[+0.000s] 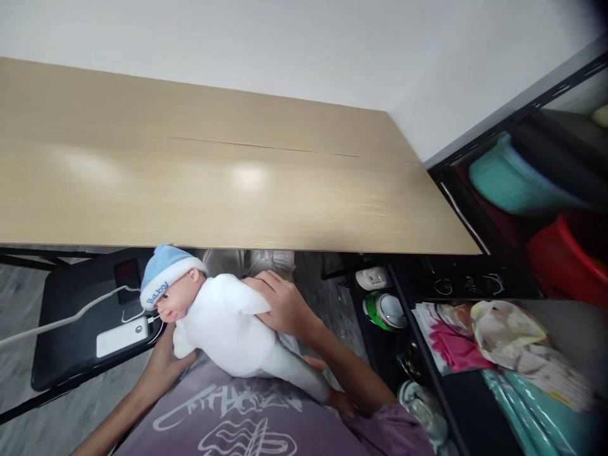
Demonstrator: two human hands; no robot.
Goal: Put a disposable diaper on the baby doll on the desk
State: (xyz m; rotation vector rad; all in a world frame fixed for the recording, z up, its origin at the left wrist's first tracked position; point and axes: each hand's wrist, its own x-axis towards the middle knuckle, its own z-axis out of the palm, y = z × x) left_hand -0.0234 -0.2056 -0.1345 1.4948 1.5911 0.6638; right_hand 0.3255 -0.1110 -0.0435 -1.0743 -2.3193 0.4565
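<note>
Head cam: where's the doll (pixel 228 332) at?

— Against the purple shirt (pixel 228 411), just this side of the surface (pixel 237 209).

— And the grip?

— Left hand (pixel 166 354) clamped on it near the head, right hand (pixel 282 304) clamped on its side.

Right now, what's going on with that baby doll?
A person is holding the doll close to their front, near the edge of the wooden table. Their left hand is at the doll's arm near its head, and their right hand is at its other arm. The doll wears a blue and white hat. A white device with a cable plugged in lies to the left.
</note>
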